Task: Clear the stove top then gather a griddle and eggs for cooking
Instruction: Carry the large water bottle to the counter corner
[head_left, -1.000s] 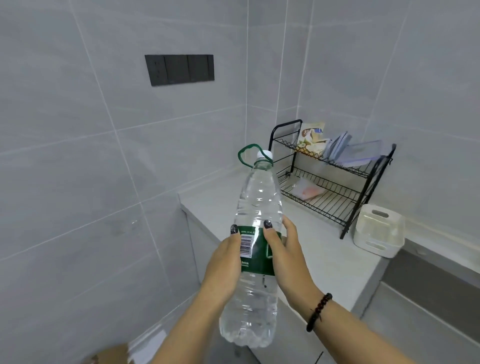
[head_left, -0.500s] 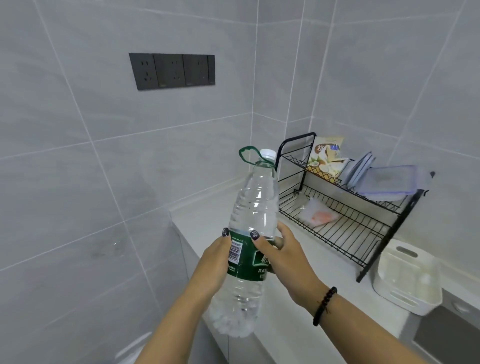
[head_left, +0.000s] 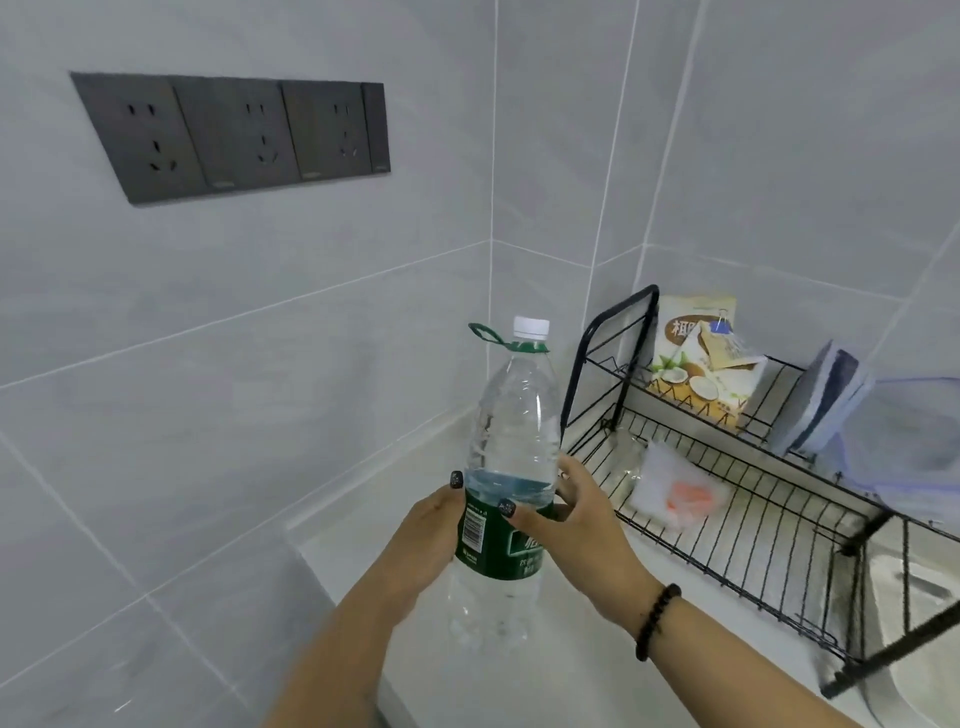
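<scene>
Clear water bottle (head_left: 511, 467), white cap on, roughly half full, held upright over the counter's (head_left: 566, 670) left end. Left hand (head_left: 426, 540) and right hand (head_left: 582, 519) both grip its green label. Wire rack (head_left: 753, 499) just right: coconut packet (head_left: 693, 358) on top, pale pouch (head_left: 675, 488) below, contents unclear. Right edge cuts off the rack.

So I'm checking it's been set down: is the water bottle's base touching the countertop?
Cannot tell: in the head view the water bottle base overlaps the countertop; neither gap nor contact shows.
</scene>
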